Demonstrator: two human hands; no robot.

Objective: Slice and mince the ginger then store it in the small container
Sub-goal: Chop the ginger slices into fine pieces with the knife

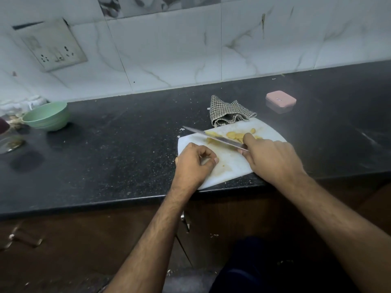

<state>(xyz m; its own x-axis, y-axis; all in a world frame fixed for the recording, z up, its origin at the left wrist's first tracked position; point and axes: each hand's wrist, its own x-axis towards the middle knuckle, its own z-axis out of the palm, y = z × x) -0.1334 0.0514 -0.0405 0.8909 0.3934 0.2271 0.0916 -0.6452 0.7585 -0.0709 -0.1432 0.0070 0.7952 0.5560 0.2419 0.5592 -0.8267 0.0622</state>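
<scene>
Ginger slices (pixel 234 135) beside knife-holding right hand (pixel 273 159)

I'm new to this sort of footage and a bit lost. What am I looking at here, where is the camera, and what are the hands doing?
There is no machine: a person wears a camera on the head, looking down at their own hands. On the dark counter lies a white cutting board with ginger slices. The right hand grips a knife, its blade lying across the slices. The left hand rests curled on the board; whether it holds anything is unclear. Behind sit a checked cloth, a pink-lidded small container and, far left, a green bowl.
</scene>
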